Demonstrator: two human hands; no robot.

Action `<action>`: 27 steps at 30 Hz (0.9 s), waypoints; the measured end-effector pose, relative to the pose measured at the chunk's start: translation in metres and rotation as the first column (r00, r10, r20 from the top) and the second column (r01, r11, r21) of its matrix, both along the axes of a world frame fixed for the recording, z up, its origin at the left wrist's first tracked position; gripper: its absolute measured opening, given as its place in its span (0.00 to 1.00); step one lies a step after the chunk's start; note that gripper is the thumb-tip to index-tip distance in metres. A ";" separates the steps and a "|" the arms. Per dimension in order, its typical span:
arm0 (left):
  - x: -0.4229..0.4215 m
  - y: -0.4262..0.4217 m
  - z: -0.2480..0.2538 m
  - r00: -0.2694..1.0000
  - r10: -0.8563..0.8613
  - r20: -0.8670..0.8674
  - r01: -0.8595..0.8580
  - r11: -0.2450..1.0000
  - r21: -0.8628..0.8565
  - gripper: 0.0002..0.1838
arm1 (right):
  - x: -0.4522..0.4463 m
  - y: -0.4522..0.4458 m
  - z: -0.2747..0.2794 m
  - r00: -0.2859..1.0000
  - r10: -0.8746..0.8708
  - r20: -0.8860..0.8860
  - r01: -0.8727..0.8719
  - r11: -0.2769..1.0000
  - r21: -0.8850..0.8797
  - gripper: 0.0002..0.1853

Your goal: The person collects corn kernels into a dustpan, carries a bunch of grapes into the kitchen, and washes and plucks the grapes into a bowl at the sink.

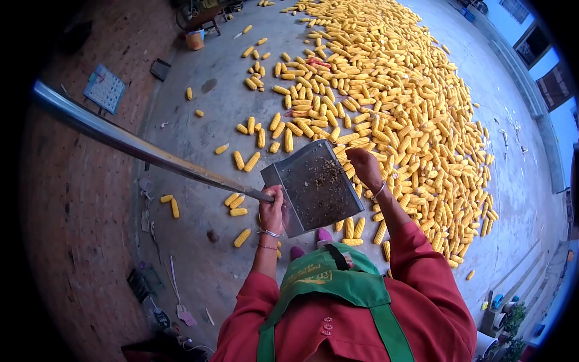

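Note:
My left hand [271,208] is closed around the lower end of the long handle of a dustpan [301,196]. The shiny metal handle [151,151] runs up and away to the left. Brown crumbs and debris [329,173] are scattered in the grey pan, thickest near its far right side. My right hand [364,167] is just beyond the pan's right edge, with its fingers curled; what they hold, if anything, is hidden. A large heap of yellow corn cobs [404,114] spreads on the ground ahead and to the right.
Loose corn cobs [246,161] lie on the concrete floor [199,142] left of the heap. A brick strip [84,199] runs along the left. An orange bucket [195,40] stands near a bench [205,18]. A pink fly swatter [186,315] lies lower left.

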State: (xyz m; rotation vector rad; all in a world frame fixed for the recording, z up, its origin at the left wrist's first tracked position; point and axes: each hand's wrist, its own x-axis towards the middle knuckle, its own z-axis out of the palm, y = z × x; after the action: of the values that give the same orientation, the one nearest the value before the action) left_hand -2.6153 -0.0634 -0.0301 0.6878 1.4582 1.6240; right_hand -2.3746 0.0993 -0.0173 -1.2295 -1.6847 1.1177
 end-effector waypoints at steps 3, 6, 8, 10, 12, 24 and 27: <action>0.004 0.005 -0.001 1.000 0.010 0.020 -0.011 1.000 0.028 0.06 | 0.000 -0.002 -0.004 0.980 0.013 0.198 -0.034 0.994 0.104 0.11; 0.009 0.010 0.002 1.000 -0.002 0.028 0.002 1.000 0.004 0.06 | -0.004 -0.002 -0.010 0.943 0.050 0.330 -0.135 0.962 0.238 0.14; 0.011 0.012 0.004 0.999 -0.011 0.050 0.011 1.000 0.000 0.06 | -0.005 -0.003 -0.016 0.899 0.105 0.424 -0.236 0.933 0.270 0.16; 0.011 0.013 0.004 0.997 -0.015 0.072 0.015 1.000 -0.005 0.05 | -0.004 -0.004 -0.011 0.884 0.105 0.455 -0.255 0.925 0.283 0.15; 0.011 0.015 0.002 0.997 -0.018 0.072 0.018 1.000 -0.004 0.06 | -0.005 -0.003 -0.006 0.867 0.108 0.486 -0.279 0.914 0.294 0.14; 0.003 0.016 -0.009 1.000 -0.001 0.021 0.000 1.000 0.007 0.06 | -0.025 0.002 0.010 0.809 0.317 0.495 -0.431 0.892 0.133 0.06; 0.002 0.015 -0.003 0.998 0.016 0.055 -0.017 1.000 0.009 0.03 | -0.029 0.006 0.001 0.824 0.226 0.520 -0.367 0.912 0.185 0.08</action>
State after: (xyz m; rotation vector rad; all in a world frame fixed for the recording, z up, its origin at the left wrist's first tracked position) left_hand -2.6132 -0.0481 -0.0326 0.6332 1.4212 1.6509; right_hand -2.4036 0.1050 -0.0166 -1.1482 -2.4021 0.7278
